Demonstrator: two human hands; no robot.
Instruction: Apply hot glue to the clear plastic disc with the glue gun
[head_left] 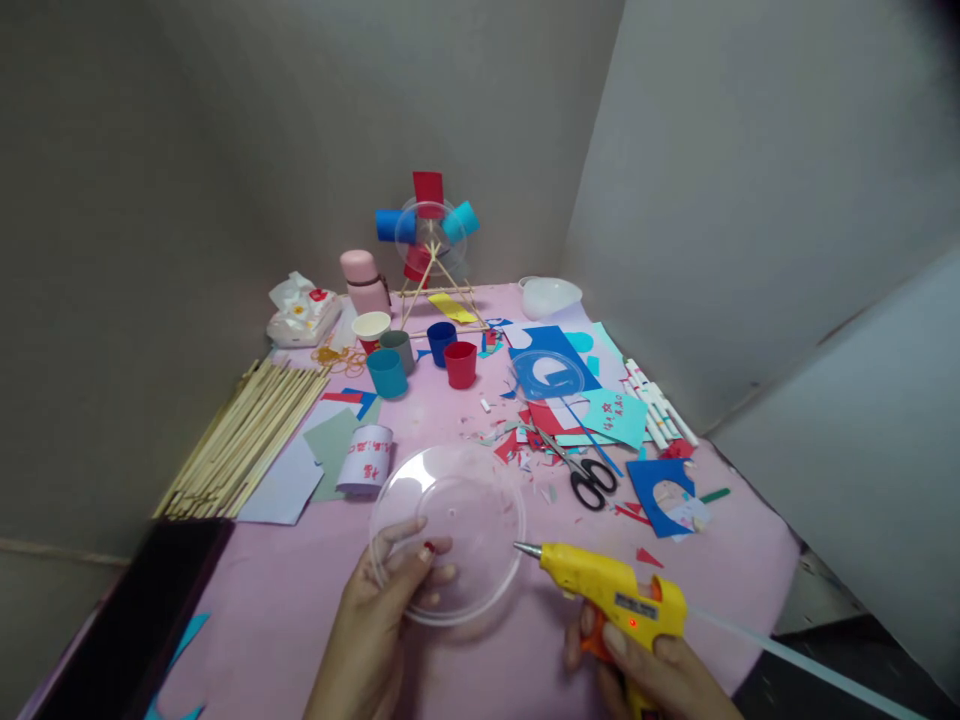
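Observation:
My left hand grips a round clear plastic lid at its lower left, thumb on the near face and fingers behind it. In my right hand is a yellow hot glue gun with an orange trigger and a lit red light. Its metal nozzle points left, at the lid's right rim; whether it touches I cannot tell. A translucent glue stick sticks out of the gun's back. Just beyond the lid lies a white paper tube with red writing.
Black-handled scissors lie among paper scraps. Wooden sticks are piled at left, markers at right. Paper cups, including a red one, stand mid-table. Behind them are a stick-framed wheel with coloured tubes and a pink bottle.

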